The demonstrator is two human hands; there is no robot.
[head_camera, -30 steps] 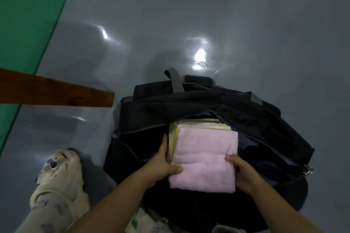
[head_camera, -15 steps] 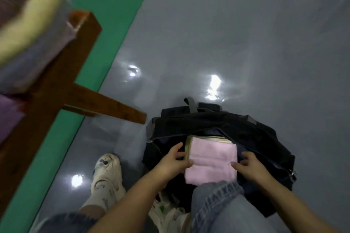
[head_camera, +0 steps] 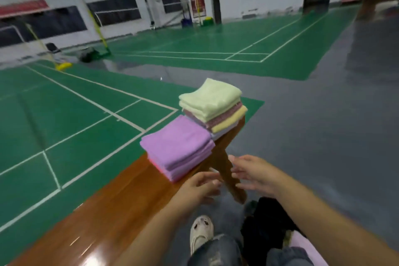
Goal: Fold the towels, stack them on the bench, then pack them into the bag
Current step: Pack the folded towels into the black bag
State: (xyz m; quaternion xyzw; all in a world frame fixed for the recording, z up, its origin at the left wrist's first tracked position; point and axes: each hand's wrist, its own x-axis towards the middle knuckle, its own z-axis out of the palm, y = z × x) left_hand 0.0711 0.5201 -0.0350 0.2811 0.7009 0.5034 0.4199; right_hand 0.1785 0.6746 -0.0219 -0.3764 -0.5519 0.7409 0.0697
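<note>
Whereas both hands gripped the pink towel inside the bag a second ago, the left hand [head_camera: 199,185] and right hand [head_camera: 254,174] now reach empty, fingers spread, toward the bench [head_camera: 121,203]. One load appears packed. The purple stack [head_camera: 177,147] lies just beyond both hands, beside the taller mixed stack [head_camera: 212,104].

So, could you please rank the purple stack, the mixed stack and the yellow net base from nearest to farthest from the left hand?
From the left hand:
1. Purple stack, just ahead on the bench.
2. Mixed stack, behind it at the bench end.
3. Yellow net base, far left on the court.
</note>
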